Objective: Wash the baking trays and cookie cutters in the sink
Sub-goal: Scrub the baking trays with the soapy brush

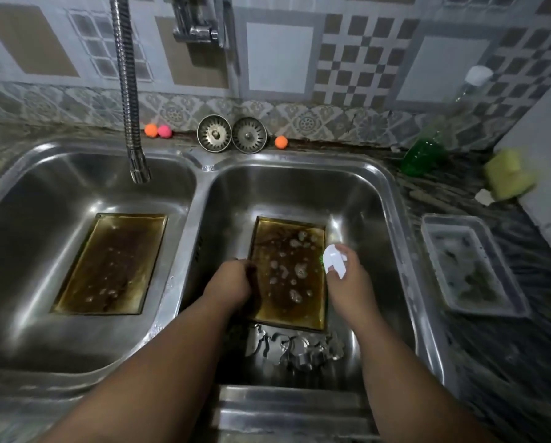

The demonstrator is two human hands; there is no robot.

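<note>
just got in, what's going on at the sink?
A person is washing up at a double stainless-steel sink. The left hand holds the left edge of a browned, sudsy rectangular baking tray in the right basin, while the right hand grips a white plastic-handled scrubber at its right edge. Shiny metal cookie cutters lie in the same basin. A second browned baking tray sits untouched in the left basin.

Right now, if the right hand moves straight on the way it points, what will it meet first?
Probably the brown-stained rectangular metal baking tray in the right basin: the right hand holds a white plastic scrubber aimed forward-left over the tray's right edge. Depth is unclear.
</note>
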